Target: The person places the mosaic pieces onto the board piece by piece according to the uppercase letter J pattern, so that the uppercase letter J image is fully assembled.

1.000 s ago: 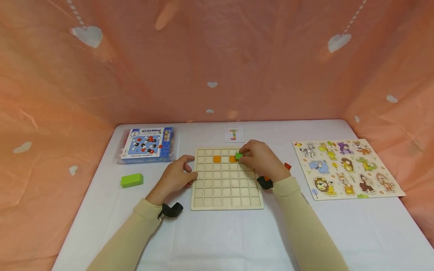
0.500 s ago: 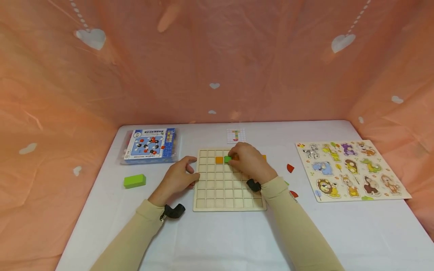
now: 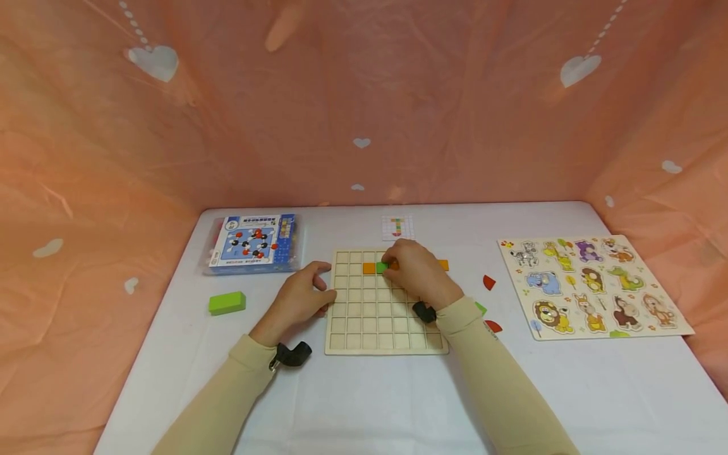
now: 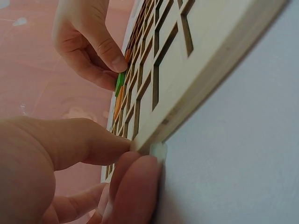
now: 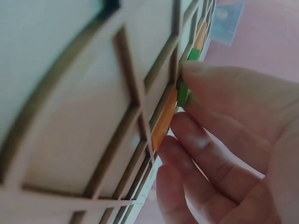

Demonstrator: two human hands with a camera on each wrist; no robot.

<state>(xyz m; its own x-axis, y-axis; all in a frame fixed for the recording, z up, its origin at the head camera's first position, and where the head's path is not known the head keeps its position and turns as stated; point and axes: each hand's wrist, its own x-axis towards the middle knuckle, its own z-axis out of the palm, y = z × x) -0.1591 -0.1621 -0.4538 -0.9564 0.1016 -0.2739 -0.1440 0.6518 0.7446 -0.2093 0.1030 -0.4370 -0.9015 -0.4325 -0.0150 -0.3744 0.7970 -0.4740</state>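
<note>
A wooden grid board [image 3: 369, 326] lies flat on the table. My left hand [image 3: 294, 302] holds its left edge; in the left wrist view the thumb [image 4: 93, 142] rests at the rim, with curled fingertips [image 4: 135, 186] against the side. Toward the board's far side, my right hand [image 3: 418, 268] pinches a green square tile [image 3: 382, 268] between thumb and fingertips, at the cell right of an orange square tile [image 3: 369, 268]. Another orange tile [image 5: 164, 119] sits beside the green one, mostly covered by the right hand in the head view.
A pattern card [image 3: 398, 227] lies behind the board. Right of it are an orange piece [image 3: 443, 265], red quarter-round pieces [image 3: 489, 282], a partly hidden green piece [image 3: 480, 308] and an animal puzzle board [image 3: 591, 287]. At left are a boxed molecule set [image 3: 252, 245] and a green block [image 3: 227, 303].
My right hand has carried the green tile leftward and down to the cell between the two orange tiles, uncovering loose pieces at right. The left hand has stayed at the board's edge.
</note>
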